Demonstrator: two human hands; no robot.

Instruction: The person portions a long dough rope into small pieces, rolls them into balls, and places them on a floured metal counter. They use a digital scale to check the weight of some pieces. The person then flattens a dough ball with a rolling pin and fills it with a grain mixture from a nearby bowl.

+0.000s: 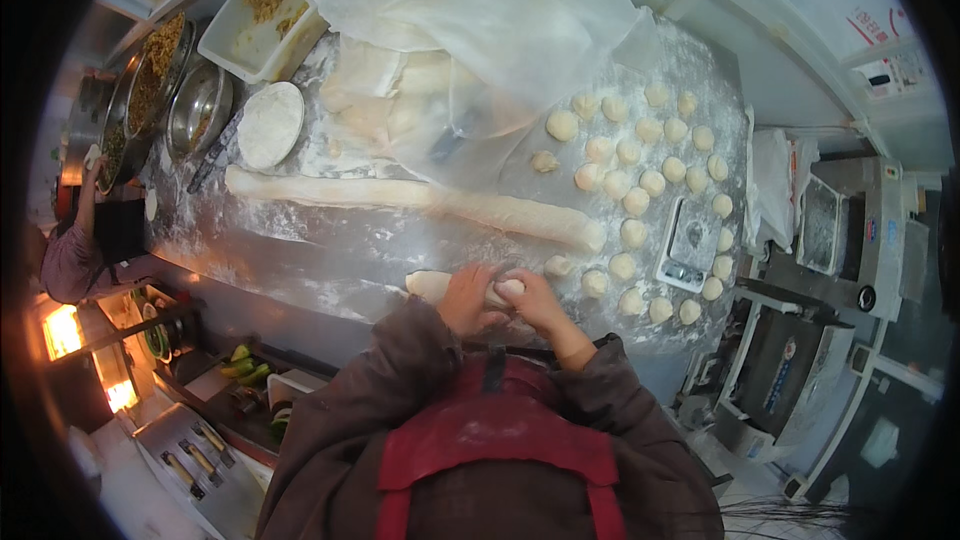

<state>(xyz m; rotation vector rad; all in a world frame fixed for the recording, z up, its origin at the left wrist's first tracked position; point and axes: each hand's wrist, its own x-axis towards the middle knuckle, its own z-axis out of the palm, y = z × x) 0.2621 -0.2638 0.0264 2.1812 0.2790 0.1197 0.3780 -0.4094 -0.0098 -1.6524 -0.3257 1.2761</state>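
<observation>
My left hand (468, 301) is closed around a short roll of dough (429, 285), whose pale end sticks out on its left. Close beside it, my right hand (534, 301) grips the other end of that dough, at the near edge of the floured table (285, 270). A long dough rope (390, 196) lies across the table beyond both hands. To the right are several round dough balls (636, 201), one of them close to my right hand. A digital scale (690, 244) lies among the balls.
Clear plastic sheeting (487, 22) covers dough at the back. At left are a flat dough round (270, 125), a white tub of filling (259, 22), metal bowls (200, 109) and a dark tool (216, 150). Another person's arm (86, 199) reaches toward the bowls. Machines (855, 240) stand at right.
</observation>
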